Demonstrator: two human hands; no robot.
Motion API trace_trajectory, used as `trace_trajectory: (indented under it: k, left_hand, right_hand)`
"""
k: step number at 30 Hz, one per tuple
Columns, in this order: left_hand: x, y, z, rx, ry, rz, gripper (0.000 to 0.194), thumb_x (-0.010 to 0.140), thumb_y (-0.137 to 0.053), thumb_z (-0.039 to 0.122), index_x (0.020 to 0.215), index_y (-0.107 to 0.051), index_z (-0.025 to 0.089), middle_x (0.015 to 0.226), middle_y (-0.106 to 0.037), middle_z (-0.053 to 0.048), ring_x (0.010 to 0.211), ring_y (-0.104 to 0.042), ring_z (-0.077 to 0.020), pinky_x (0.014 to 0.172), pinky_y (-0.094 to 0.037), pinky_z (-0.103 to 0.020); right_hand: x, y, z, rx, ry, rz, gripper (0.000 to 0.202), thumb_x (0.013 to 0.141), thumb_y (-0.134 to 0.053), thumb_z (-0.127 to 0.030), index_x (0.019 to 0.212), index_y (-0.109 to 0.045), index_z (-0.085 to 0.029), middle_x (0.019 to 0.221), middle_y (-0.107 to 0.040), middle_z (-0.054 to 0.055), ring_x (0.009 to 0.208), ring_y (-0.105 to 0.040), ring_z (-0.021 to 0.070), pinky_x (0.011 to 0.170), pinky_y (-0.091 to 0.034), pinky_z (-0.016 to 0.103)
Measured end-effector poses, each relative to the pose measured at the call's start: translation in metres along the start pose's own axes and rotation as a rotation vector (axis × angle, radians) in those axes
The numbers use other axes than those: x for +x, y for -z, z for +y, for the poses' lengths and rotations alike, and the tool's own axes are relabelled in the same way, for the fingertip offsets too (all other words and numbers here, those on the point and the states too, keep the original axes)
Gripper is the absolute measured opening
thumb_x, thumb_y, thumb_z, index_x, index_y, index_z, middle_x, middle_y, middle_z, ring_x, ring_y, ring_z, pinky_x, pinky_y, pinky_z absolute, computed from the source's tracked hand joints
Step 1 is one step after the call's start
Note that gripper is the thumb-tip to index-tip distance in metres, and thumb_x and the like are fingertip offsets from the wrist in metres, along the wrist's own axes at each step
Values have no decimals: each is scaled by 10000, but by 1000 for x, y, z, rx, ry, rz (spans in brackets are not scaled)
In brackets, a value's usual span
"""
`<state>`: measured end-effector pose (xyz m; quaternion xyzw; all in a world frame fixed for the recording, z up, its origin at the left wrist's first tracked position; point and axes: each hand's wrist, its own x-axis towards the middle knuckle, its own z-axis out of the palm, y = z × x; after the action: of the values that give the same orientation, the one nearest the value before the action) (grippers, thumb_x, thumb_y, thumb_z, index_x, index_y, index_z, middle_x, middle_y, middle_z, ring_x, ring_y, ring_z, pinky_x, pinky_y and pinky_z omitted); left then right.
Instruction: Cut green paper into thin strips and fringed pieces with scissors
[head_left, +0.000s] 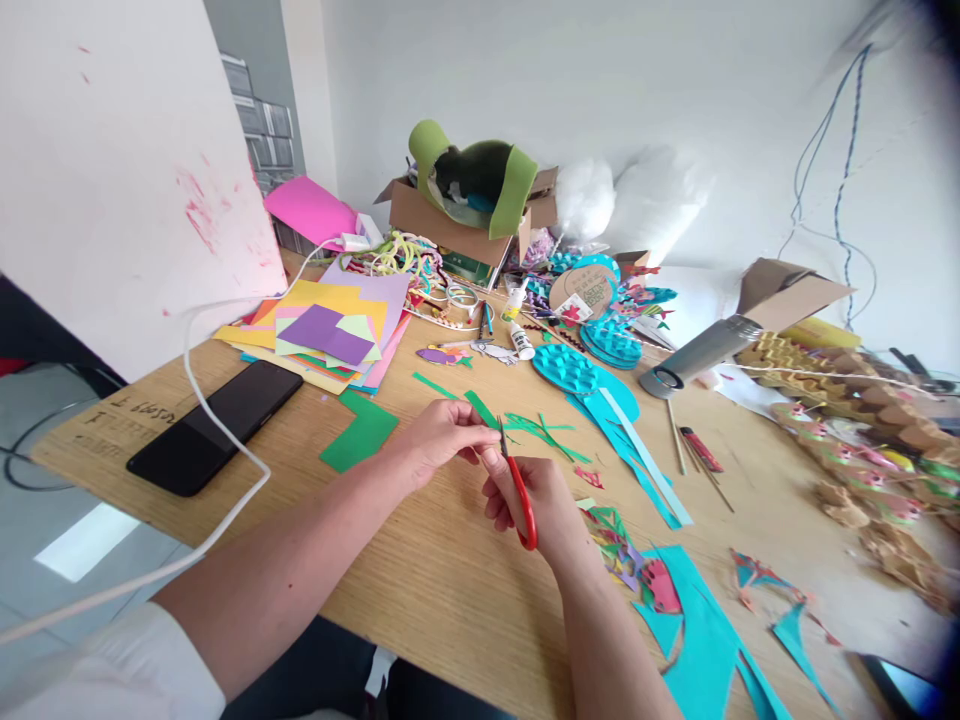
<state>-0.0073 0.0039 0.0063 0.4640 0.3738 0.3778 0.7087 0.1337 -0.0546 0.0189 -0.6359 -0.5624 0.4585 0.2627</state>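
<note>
My right hand (536, 505) is closed round a pair of red-handled scissors (519, 500), whose dark blades point up and away from me. Just left of the blades, my left hand (442, 440) is pinched, thumb and fingertips pressed together. Whatever lies in that pinch is too small and hidden to name. Thin green paper strips (536, 428) are scattered on the table right behind both hands. A larger green paper piece (364, 430) lies left of my left hand. Beyond the hands are small paper cut-outs (442, 355), coloured purple and white.
A black phone (217, 425) and a white cable (259, 470) lie at the left, near stacked coloured paper (322, 335). Glue bottles (520, 340), blue cut-outs (566, 370) and a metal flask (697, 355) stand or lie behind. Blue paper scraps (697, 640) cover the right front.
</note>
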Motion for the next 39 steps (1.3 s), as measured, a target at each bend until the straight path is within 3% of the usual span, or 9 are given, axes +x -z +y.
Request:
trace_trajectory:
  k: [22,39]
  left_hand:
    - [0,0,2,-26,-16,5,183,605,-691,259,593,-558,134,565,-569,11,543,-514,-87,576,-407,-240]
    - [-1,1,2,40,-45,-63,158,648,-663,250,602,-562,137,573,-592,-3,545,-519,-90,560,-391,-228]
  right_hand:
    - [1,0,0,-23,-2,7,583,770,-517,-694,586,-601,-148,456,-605,46,365,-546,128,362,-383,197]
    - [1,0,2,-25,27,8,572,781,-514,-684,607,-616,-148,474,-620,48,394,-573,140,390,-409,207]
